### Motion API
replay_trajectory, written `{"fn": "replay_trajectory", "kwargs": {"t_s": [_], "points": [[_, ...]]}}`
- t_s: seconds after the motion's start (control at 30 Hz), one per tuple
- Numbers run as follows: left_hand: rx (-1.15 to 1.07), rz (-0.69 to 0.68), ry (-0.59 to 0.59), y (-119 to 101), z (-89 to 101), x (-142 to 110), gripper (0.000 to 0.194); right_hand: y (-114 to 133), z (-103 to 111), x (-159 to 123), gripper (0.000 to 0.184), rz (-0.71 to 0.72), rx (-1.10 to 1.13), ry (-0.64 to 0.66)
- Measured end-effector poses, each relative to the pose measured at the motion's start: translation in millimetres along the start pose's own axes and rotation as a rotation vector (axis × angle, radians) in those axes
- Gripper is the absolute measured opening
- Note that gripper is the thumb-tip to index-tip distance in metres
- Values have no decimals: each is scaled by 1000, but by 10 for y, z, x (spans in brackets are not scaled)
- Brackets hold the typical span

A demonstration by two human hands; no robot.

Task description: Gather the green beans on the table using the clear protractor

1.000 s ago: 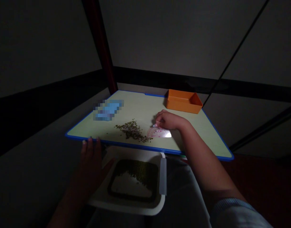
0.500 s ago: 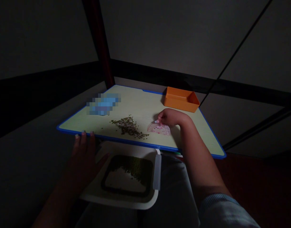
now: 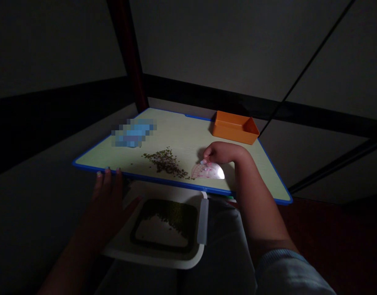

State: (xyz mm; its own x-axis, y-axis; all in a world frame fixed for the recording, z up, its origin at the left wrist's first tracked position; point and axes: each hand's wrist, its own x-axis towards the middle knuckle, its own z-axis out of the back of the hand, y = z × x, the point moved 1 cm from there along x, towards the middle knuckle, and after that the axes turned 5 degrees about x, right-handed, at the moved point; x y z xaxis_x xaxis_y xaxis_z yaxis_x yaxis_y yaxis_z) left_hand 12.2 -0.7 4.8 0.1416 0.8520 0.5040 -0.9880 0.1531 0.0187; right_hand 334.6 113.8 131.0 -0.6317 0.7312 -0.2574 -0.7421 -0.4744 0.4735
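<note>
My right hand [image 3: 221, 153] pinches a pink see-through protractor [image 3: 203, 170] by its curved upper edge. The protractor is on the pale, blue-edged board [image 3: 188, 137], its straight side towards me and a bright glare at its right end. Just left of it lies a scattered heap of small green and dark beans [image 3: 166, 163]. My left hand [image 3: 107, 196] is in shadow, fingers spread, over the left side of a white plastic box [image 3: 188, 263] and near the board's front edge. Green beans [image 3: 176, 215] lie in the box, which rests on my lap.
An orange open tray [image 3: 233, 130] stands at the board's back right corner. A blurred-out blue item [image 3: 135, 133] lies on the left of the board. Walls rise close behind the board. The room is dim.
The protractor has shifted slightly right and towards me and tilted, now catching the light. My right hand moved a little with it. My left hand stays where it was.
</note>
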Motion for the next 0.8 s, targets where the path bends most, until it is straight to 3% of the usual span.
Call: {"fn": "replay_trajectory", "kwargs": {"t_s": [0.3,0.6,0.8], "points": [[-22,38,41,12,-1,7,87,-7,31,-28,21,-86,0,23],[-22,36,41,14,-20,7,88,33,-33,37,16,48,94,183],[-26,43,51,13,-13,9,89,28,9,-4,17,41,112,128]]}}
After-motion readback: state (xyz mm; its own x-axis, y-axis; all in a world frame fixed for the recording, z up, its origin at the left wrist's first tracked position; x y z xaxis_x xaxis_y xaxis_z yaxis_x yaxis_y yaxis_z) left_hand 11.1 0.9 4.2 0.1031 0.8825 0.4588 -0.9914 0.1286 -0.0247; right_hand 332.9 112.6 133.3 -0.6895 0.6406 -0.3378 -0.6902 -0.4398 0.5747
